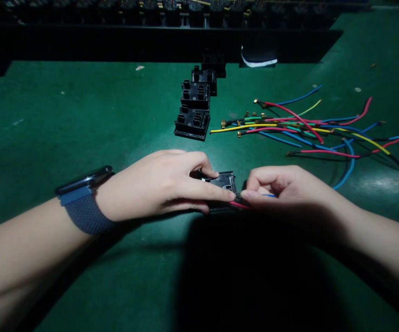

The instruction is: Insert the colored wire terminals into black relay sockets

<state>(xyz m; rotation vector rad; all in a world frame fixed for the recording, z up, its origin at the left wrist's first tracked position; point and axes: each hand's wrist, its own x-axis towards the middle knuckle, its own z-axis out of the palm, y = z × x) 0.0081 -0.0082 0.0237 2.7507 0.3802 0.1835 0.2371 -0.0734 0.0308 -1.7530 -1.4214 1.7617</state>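
A small black plastic housing (225, 180) lies on the green table, partly covered by my fingers. My left hand (172, 180), with a watch on its wrist, grips the housing from the left, its index finger stretched along the near side. At the housing's right edge, my right hand (278, 184) pinches a blue wire (269, 195) between thumb and finger. A red wire (240, 204) runs from the housing's right side under the right hand. Whether that hand also holds the red wire I cannot tell.
Several more black housings (192, 122) stand in a row beyond my hands. Right of them lies a loose bundle of red, blue, yellow and green wires (299, 127) with brass terminals. A long black rack (116, 44) crosses the back of the green table (82, 120).
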